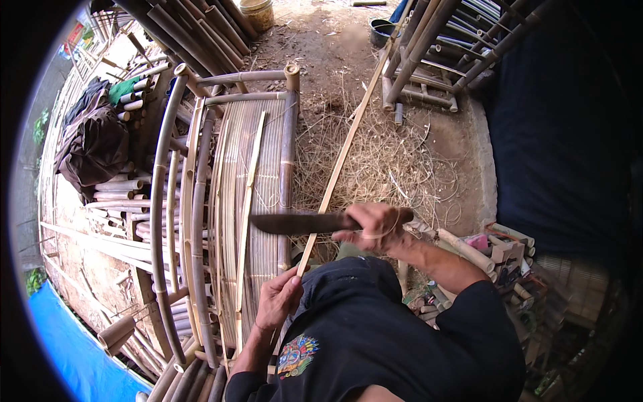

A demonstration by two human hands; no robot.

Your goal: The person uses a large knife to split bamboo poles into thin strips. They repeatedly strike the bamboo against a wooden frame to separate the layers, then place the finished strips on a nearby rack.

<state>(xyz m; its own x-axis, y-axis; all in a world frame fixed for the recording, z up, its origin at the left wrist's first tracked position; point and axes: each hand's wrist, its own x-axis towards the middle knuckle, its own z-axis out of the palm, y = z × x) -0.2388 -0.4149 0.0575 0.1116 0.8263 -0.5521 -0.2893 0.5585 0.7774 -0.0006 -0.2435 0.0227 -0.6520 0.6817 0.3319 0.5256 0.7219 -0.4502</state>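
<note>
My right hand (375,226) is closed round the handle of a large dark-bladed machete (295,224), whose blade points left. The blade lies across a long, narrow bamboo strip (339,161); whether it touches the strip I cannot tell. My left hand (278,295) grips the strip's near end between thumb and fingers. From there the strip runs away and to the right, its far end near the bamboo frame at the top. Another split bamboo strip (248,191) lies lengthwise on the slatted bamboo bench (268,147) to my left.
Bamboo shavings (392,161) cover the ground ahead. A dark bucket (382,30) and a bamboo frame (425,60) stand at the far right, a yellowish bucket (257,15) at the far left. Stacked poles and a dark cloth (94,144) lie left; offcuts (469,254) are piled right.
</note>
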